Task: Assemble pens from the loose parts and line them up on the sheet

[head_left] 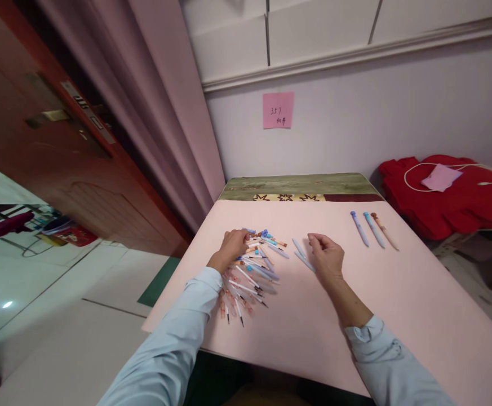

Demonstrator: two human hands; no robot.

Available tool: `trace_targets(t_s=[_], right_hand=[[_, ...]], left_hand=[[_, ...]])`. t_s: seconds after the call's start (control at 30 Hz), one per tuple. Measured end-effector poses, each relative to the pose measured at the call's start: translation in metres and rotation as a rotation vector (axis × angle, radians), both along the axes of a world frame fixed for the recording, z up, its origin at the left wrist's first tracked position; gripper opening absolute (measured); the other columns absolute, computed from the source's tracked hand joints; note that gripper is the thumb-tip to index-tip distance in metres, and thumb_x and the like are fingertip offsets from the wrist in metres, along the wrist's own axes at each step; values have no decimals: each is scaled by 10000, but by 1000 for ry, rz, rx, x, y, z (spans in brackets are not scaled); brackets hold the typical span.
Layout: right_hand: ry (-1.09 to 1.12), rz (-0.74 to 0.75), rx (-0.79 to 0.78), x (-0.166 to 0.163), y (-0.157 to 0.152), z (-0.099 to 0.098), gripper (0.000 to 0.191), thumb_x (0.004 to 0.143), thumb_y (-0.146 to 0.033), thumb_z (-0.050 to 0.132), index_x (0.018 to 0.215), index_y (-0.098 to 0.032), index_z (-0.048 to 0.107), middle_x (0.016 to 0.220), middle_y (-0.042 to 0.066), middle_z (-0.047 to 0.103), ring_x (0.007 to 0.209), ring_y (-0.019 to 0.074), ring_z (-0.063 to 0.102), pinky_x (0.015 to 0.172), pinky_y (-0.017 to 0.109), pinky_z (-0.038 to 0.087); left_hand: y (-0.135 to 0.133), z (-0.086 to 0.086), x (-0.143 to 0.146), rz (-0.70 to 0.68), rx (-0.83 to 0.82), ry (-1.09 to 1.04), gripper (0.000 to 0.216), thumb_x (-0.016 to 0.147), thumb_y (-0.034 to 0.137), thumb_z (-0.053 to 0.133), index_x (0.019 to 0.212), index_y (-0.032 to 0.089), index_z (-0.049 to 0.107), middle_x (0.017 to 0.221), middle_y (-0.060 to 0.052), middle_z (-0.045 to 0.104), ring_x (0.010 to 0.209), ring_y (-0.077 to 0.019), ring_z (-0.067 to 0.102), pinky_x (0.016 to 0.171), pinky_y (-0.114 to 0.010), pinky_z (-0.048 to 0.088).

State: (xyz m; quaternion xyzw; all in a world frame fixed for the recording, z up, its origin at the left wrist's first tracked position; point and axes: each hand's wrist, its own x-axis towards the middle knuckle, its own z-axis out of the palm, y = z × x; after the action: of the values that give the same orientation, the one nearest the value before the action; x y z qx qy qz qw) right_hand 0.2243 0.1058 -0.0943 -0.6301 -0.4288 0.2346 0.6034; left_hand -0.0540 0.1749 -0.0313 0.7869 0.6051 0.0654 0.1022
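Pen parts point(249, 276) lie in a loose heap on the left half of the pink table: clear and coloured barrels, white refills with dark tips, and small blue and brown tops. My left hand point(231, 247) is at the heap's upper left edge, its fingers bent down and closed among the parts; whatever they grip is hidden. My right hand point(327, 256) is over the middle of the table with thumb and fingers pinched together; I cannot make out anything between them. Just left of it lie two pale blue pen barrels point(304, 261), close together.
Three whole pens point(368, 230), purple, blue and brown, lie side by side at the right. Beyond the table's right edge are red cloth point(423, 197) and a white cable. A wooden door point(80, 141) and a pink curtain point(161, 84) stand at the left.
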Motion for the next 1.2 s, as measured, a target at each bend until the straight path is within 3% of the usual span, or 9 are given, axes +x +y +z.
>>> trace_targets(t_s=[0.13,0.27,0.47,0.63,0.87,1.03,1.2], right_hand=[[-51,-3,17,-1,-2,3,380,834,-496,605,925,-164,767,722,31,701,605,160,575,629,283,485],[-300,51,167,-7,-11,19,286,893,-408,570,948,-203,762,856,46,725,655,155,613,681,281,508],[-718,360,409,-26,-22,29,324,931,-350,580,1236,-291,672,1260,58,656,956,173,673,864,288,536],[-831,382,523,-26,-19,16,230,963,-237,553,1110,-279,724,1043,32,741,945,153,679,862,260,510],[-896,336,380,-20,-16,20,209,970,-310,540,1038,-238,725,920,35,734,823,161,661,733,257,450],[-721,114,168,-14,-15,20,183,931,-318,556,945,-228,715,893,21,714,720,136,629,640,250,398],[-500,56,22,-8,-8,18,186,878,-353,575,897,-227,711,839,12,694,685,144,610,617,255,393]], left_hand=[[-4,10,-4,5,36,-12,105,707,176,635,785,219,692,804,-23,694,857,-217,602,830,-333,389],[-19,26,-3,44,150,-57,167,810,224,550,890,203,695,913,-57,702,937,-228,591,864,-346,386],[-48,40,33,-246,50,-189,145,802,194,543,784,206,686,789,-37,681,810,-201,593,787,-313,410],[-54,38,55,-384,-65,-360,134,805,203,544,779,186,674,683,-10,629,706,-178,568,704,-290,417],[-35,20,62,-310,-104,-487,172,829,245,560,879,181,711,828,-24,699,773,-174,609,693,-272,435],[-15,7,57,-275,169,-201,135,841,196,565,854,188,699,886,-65,675,900,-209,583,826,-330,420],[-6,-7,52,-347,181,-75,161,818,133,574,805,221,708,890,-70,641,948,-223,549,855,-354,386]])
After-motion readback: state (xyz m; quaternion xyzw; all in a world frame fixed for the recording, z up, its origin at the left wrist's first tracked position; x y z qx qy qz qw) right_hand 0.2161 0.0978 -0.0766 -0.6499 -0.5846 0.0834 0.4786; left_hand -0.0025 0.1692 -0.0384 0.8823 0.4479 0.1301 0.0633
